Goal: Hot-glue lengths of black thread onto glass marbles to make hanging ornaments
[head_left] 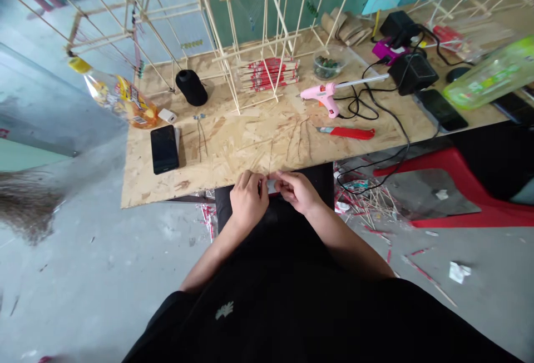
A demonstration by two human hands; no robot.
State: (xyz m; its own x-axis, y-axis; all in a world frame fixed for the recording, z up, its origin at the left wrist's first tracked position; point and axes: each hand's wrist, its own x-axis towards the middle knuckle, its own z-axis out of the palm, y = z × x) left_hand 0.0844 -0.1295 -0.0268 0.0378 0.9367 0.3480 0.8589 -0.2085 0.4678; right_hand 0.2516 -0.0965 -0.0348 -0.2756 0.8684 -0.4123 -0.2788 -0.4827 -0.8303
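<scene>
My left hand and my right hand meet at the near edge of the chipboard tabletop, above my lap. Both have their fingers curled and pinched on a small pale and red piece held between them; I cannot make out what it is. Thin sticks lie on the board just beyond my hands. A frame of thin bamboo sticks rises over the far half of the table.
A black phone, a black thread spool, a plastic bottle, a pack of red-wrapped sticks, a pink glue gun, a red-handled knife and cables lie on the table. A red chair stands right, with stick scraps on the floor.
</scene>
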